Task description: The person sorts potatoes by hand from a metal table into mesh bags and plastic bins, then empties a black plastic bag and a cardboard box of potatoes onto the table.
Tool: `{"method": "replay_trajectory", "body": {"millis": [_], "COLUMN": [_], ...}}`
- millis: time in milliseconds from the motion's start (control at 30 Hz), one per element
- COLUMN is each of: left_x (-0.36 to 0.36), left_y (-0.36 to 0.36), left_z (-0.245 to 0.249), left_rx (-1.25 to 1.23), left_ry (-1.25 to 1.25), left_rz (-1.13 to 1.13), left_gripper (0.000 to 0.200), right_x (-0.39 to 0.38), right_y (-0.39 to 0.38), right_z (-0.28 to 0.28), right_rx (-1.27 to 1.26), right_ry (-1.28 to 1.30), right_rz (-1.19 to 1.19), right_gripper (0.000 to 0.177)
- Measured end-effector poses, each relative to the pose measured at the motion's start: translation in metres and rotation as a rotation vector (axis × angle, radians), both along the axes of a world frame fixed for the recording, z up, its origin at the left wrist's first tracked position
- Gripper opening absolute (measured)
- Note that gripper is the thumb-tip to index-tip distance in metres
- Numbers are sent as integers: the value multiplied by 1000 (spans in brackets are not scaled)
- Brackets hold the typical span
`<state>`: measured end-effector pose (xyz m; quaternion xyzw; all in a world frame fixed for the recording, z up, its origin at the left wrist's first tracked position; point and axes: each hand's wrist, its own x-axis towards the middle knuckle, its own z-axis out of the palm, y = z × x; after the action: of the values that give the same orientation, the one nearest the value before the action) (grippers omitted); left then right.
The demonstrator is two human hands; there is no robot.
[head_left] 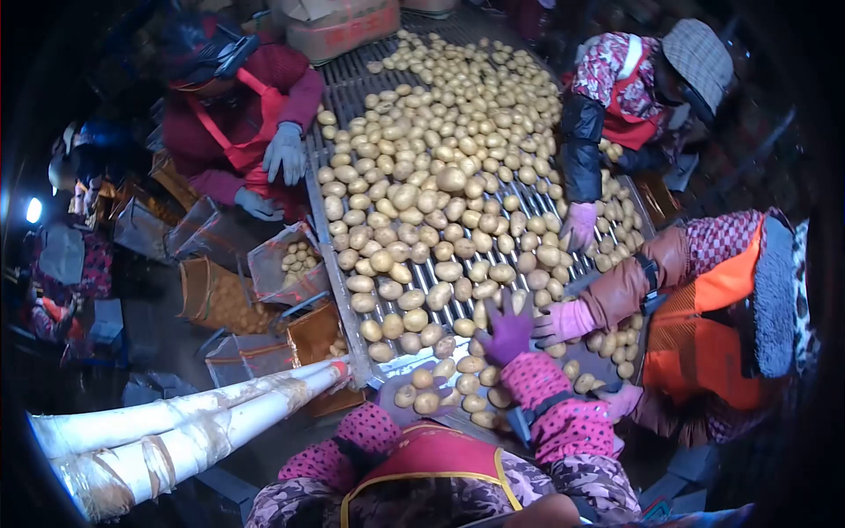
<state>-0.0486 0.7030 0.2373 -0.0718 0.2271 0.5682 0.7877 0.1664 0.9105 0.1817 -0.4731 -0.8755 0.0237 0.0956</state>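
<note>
Many potatoes (440, 158) cover a roller table (352, 79) with metal bars. My right hand (508, 330), in a purple glove, reaches forward with its fingers spread over the potatoes at the near end. In a dull purple glove, my left hand (400, 396) is low at the table's near edge, beside a few potatoes (426, 402); its fingers are largely hidden. Between my hands, more potatoes (467, 384) lie on a shiny metal surface (414, 359).
A co-worker's pink glove (568, 320) is close to my right hand; another co-worker's pink glove (580, 225) is farther up. At the left, a co-worker in grey gloves (285, 154) stands near bags (286, 264). White wrapped pipes (194, 440) extend lower left. Cartons (343, 31) stand behind.
</note>
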Motion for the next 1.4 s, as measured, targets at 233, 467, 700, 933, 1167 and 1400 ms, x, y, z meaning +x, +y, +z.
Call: {"method": "replay_trajectory", "body": {"millis": [233, 467, 700, 933, 1167, 1400], "left_x": [-4, -12, -12, -11, 4, 24], "left_y": [22, 25, 32, 37, 59, 72], "left_z": [-17, -81, -72, -66, -46, -56], "left_rx": [-134, -127, -99, -135, 9, 148], "left_ry": [104, 99, 451, 165, -191, 230], "left_rz": [-33, 15, -95, -105, -134, -106], "left_gripper": [51, 49, 51, 49, 48, 50], "right_x": [38, 25, -82, 7, 119, 123], "right_y": [-78, 6, 29, -14, 22, 74], "right_z": [-3, 23, -43, 2, -13, -50], "right_rx": [-121, -75, -291, -291, -123, -86], "right_ry": [150, 280, 362, 223, 401, 218], "right_rz": [228, -91, -78, 232, -127, -344], "right_gripper": [66, 72, 71, 67, 52, 54]}}
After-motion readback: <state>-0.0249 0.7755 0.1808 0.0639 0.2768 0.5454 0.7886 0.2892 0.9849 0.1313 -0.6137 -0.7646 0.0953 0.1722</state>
